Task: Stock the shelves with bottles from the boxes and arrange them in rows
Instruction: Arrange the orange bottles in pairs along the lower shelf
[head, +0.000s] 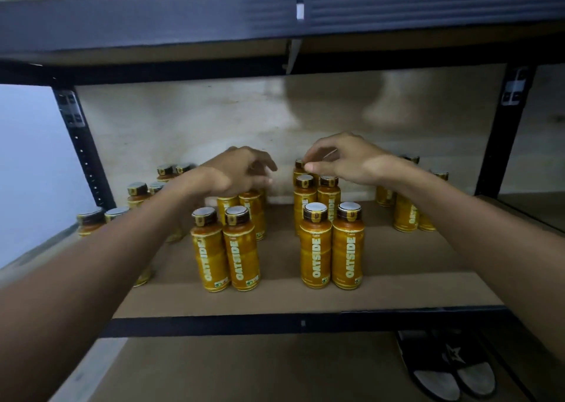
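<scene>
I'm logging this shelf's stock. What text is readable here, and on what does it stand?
"OATSIDE": running up the yellow plastic bottles, clearest on the front four.
Small print above it and the badges at their feet: too small to read.
Stickers on the black metal shelf uprights: too blurred to read.

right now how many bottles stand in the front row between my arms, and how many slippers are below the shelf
front-row bottles: 4
slippers: 2
total: 6
</scene>
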